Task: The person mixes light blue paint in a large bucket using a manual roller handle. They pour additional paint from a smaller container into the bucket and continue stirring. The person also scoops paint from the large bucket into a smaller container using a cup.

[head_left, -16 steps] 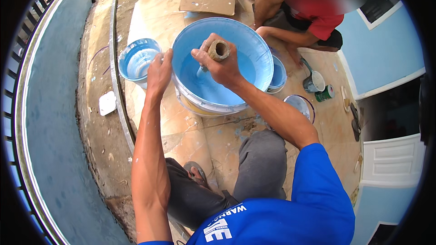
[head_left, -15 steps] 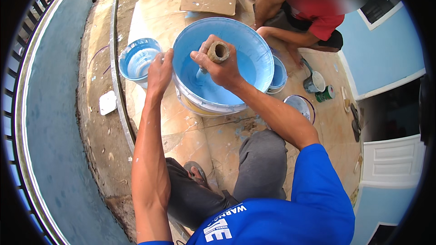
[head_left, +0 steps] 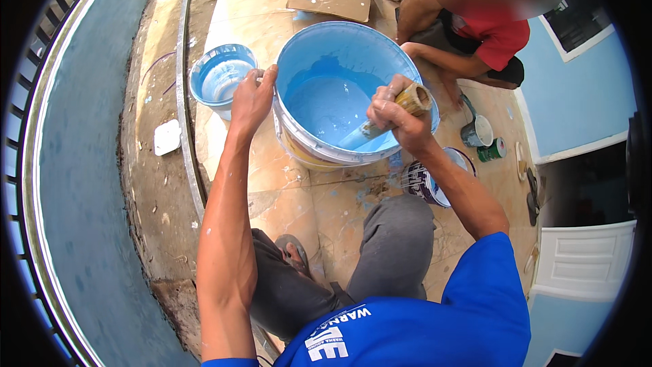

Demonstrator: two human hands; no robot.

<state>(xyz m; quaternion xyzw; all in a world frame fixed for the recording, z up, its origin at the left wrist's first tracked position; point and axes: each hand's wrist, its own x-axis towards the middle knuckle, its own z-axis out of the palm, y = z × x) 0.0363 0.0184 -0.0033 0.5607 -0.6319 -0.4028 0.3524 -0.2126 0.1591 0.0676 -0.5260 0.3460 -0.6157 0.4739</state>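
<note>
In front of me stands a large round bucket (head_left: pixel 309 146), coated blue inside, with light blue paint (head_left: pixel 329 110) in its bottom. My right hand (head_left: pixel 397 117) is wrapped round a thick hollow bamboo stick (head_left: pixel 411 100). The stick leans over the bucket's near right side, and its blue-coated lower end dips into the paint. My left hand (head_left: pixel 252 100) grips the bucket's left rim, its fingers closed on the edge. Just left of that hand is a smaller paint pail (head_left: pixel 199 81), blue and whitish inside.
A co-worker in a red shirt (head_left: pixel 504 41) squats at the far right, one hand by blue tubs in a cardboard box (head_left: pixel 326 1). Right of the bucket are a white-rimmed pail (head_left: pixel 435 194), a dipper (head_left: pixel 479 132) and a green can (head_left: pixel 492 150). A wall (head_left: pixel 88 163) runs along the left.
My right hand has moved right and nearer, tilting the bamboo stick from near upright to a slant against the bucket's near right side. My left hand stays on the rim.
</note>
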